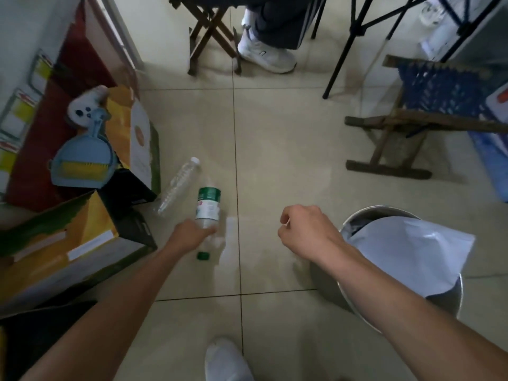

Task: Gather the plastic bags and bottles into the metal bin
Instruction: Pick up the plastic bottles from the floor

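My left hand (pixel 192 232) grips a clear bottle with a green label (pixel 208 204) near its neck end, low over the tiled floor; its green cap (pixel 203 256) points toward me. A second clear bottle with a white cap (pixel 178 185) lies on the floor just left of it, against a cardboard box. My right hand (pixel 305 229) hangs over the floor as a loose fist with nothing in it, just left of the metal bin (pixel 450 301). A white plastic bag (pixel 412 254) sticks out of the bin over its rim.
Cardboard boxes (pixel 68 243) line the left side, with a blue dustpan and yellow brush (pixel 82 166) on top. A wooden folding stool (pixel 428 116) stands at right, another stool and a seated person's white shoe (pixel 266 55) at the back. My own shoe (pixel 225 361) is below.
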Action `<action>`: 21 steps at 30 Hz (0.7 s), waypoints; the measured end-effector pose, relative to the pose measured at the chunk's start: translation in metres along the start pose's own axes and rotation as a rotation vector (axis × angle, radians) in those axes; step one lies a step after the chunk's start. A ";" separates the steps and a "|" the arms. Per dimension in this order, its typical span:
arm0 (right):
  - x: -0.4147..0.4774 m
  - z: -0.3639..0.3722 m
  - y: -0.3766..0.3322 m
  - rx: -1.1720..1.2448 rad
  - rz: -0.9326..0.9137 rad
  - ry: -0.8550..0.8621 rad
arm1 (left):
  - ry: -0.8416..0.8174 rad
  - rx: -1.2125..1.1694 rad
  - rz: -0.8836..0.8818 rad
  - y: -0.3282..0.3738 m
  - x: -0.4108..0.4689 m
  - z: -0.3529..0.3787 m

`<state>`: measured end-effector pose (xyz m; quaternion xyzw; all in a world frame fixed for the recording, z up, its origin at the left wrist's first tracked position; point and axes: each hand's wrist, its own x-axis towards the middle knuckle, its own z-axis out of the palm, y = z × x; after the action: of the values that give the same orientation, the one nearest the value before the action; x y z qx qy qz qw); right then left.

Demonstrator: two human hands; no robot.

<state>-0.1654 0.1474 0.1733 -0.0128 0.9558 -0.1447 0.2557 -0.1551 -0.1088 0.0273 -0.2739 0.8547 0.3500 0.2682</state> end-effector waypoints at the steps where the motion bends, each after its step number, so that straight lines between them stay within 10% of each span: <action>1: 0.000 0.000 -0.001 0.061 0.017 -0.011 | -0.023 -0.050 0.036 0.014 -0.013 -0.005; 13: -0.030 -0.012 -0.019 0.797 0.072 -0.123 | -0.137 -0.132 0.263 0.076 -0.161 -0.022; 21: -0.021 -0.021 -0.004 0.586 0.186 0.046 | -0.133 -0.152 0.182 0.039 -0.113 -0.040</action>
<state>-0.1573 0.1515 0.2019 0.1523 0.8759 -0.3905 0.2390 -0.1114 -0.0833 0.1421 -0.1908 0.8276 0.4539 0.2697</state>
